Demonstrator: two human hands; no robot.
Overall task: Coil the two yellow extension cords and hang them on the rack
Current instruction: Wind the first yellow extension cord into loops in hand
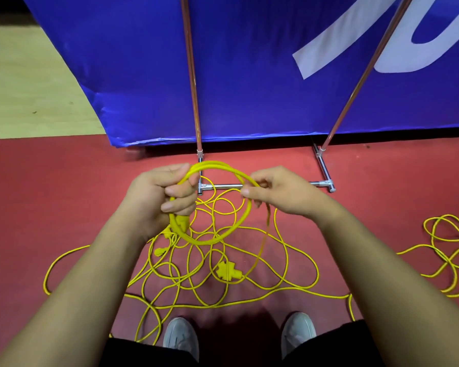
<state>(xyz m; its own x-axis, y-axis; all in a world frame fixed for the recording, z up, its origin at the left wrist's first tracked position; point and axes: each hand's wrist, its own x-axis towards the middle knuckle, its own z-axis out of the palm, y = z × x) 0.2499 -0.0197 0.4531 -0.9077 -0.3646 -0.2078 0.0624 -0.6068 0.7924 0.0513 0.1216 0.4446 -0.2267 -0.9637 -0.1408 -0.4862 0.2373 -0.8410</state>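
The 2 bare forearms reach forward and angle inward toward each other. The left hand (159,197) is fisted, fingers and thumb curled round the yellow cord coil (212,163). The right hand (278,193) pinches the coil's opposite side, fingers curled.

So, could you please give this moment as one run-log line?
phase: coiling | left hand: grips coil | right hand: pinches coil strand | loose cord: tangled on floor | rack: base ahead

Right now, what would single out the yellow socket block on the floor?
Find the red floor before the blue banner. Below the held coil, amid loose cord, lies the socket block. It is chunkier and squarer than the slim plug to its left.
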